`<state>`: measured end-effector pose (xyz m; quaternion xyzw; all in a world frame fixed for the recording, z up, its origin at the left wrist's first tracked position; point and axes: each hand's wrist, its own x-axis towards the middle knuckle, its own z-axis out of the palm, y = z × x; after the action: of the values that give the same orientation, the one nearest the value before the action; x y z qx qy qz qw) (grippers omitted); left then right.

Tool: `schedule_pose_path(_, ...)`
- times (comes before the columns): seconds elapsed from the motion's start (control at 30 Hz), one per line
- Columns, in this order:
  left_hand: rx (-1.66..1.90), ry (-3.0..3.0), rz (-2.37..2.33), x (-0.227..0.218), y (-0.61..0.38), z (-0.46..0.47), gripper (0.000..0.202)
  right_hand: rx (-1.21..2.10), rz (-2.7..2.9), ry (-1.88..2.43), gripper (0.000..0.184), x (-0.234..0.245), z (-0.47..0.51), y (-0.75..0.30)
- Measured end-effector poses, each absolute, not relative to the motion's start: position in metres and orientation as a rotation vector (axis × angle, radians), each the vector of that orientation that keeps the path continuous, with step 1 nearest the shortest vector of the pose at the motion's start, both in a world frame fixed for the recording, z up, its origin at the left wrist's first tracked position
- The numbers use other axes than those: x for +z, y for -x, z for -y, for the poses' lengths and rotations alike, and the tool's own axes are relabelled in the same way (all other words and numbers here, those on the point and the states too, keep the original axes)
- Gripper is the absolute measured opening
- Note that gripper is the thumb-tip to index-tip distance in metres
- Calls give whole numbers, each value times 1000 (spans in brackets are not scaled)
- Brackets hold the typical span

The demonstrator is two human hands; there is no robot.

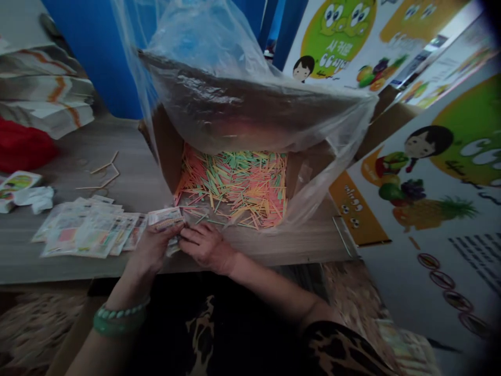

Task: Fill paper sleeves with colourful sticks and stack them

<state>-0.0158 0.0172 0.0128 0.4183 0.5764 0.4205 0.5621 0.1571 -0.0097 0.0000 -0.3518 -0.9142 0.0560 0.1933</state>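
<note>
My left hand (152,249) holds a small printed plastic packet (164,215) at the table's front edge, thumb on top. Close against it, my right hand (207,248) has its fingers curled together at the packet's right side; what they pinch is hidden. Just beyond lies a heap of thin pink, green, yellow and orange sticks (242,183), inside a cardboard box (166,146) tipped on its side and lined with a see-through plastic bag (250,104). Left of my hands, several flat see-through packets (86,227) overlap in a pile, coloured pieces showing inside.
Rubber bands (105,175) lie on the grey wooden table (129,136). At the left are a crumpled white tissue (35,198), a red bag (23,146) and stacked paper bundles (43,89). Large printed cartons (430,209) stand at the right. A blue panel (102,57) rises behind.
</note>
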Motion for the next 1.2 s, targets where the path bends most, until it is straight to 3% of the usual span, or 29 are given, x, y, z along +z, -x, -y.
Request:
schedule_pose_path(0.1, 1018, -792, -1335, 15, 2, -15, 26, 193, 2531, 1262, 33, 12, 9, -208)
schedule_pose_path(0.23, 904, -720, -1229, 17, -5, -11, 22, 126, 2261, 2364, 34, 24, 4, -294)
schedule_pose_path(0.33, 836, -774, -1162, 17, -12, -8, 25, 67, 2144, 2639, 34, 25, 6, -331)
schedule_pose_path(0.73, 789, -800, -1131, 8, -22, 2, 26, -102, 2607, 2289, 36, 22, -3, -332)
schedule_pose_path(0.93, 748, -825, -1106, 7, -26, 2, 22, 54, 2357, 2520, 33, 35, -12, -336)
schedule_pose_path(1.2, 784, -647, -1128, 15, -27, 5, 37, 64, 2181, 2568, 31, 41, -28, -320)
